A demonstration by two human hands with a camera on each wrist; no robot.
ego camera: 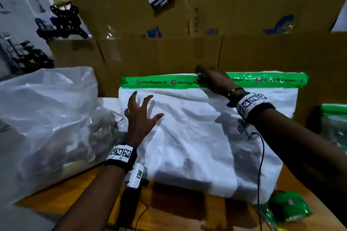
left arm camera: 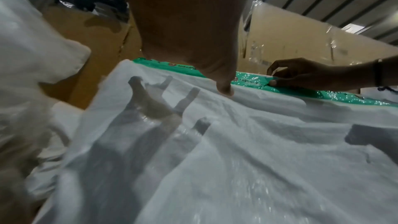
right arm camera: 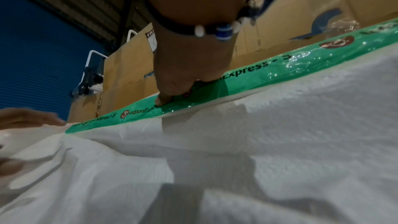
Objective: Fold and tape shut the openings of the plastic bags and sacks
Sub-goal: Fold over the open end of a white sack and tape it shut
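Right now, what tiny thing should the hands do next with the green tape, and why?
Probably slide the right hand along the green tape toward its left end, pressing it flat. That hand is on the strip near its middle, over the white sack's folded edge, and the tape looks wrinkled in places. The left hand, fingers spread over the sack, could steady it.

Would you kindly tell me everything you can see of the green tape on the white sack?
The green tape is a glossy printed strip, wrinkled in places, with dark lettering and round reddish logos. It runs along the far folded edge of the white sack, from its left corner to just past its right. The right hand presses on it near the middle, thumb on its near side and fingers curled over the far edge. The left hand hovers spread over the sack, clear of the tape.
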